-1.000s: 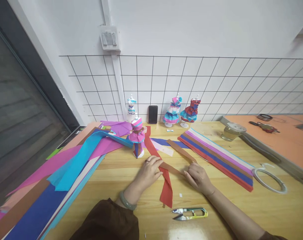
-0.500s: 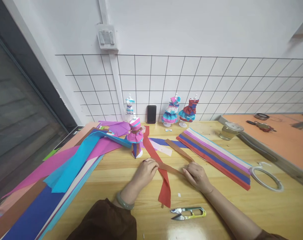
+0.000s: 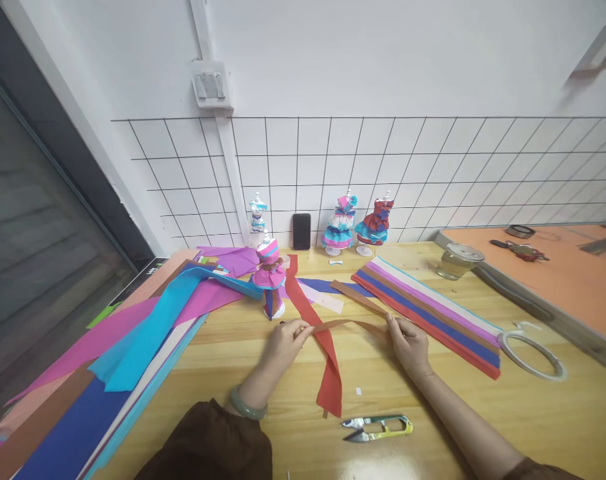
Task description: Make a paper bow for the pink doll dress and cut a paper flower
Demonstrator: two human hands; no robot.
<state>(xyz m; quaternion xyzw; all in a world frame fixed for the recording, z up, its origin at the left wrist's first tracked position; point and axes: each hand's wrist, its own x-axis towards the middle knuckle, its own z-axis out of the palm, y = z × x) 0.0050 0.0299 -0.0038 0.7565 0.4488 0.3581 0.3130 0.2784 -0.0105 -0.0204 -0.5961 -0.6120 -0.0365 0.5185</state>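
A narrow brown paper strip [image 3: 353, 323] stretches between my two hands, over a red strip [image 3: 310, 312] on the wooden table. My left hand [image 3: 289, 339] pinches its left end. My right hand [image 3: 407, 341] grips it farther right, and the rest of the strip runs on past that hand toward the back left. Just behind my left hand stands a small dress form [image 3: 270, 270] in a pink dress with a brown waist and blue trim. Yellow-handled thread snips [image 3: 377, 427] lie in front of my hands, their blades pointing left.
Long coloured strips [image 3: 143, 333] cover the left side. Striped layered strips [image 3: 427, 313] and a roll of white tape [image 3: 533, 357] lie at the right, near a lidded cup [image 3: 460, 260]. Along the wall stand a black phone [image 3: 301, 231] and dressed forms [image 3: 339, 227].
My right hand has moved right and slightly up along the brown strip, widening the span between my hands. The strip now bows up in the middle. My left hand has barely shifted.
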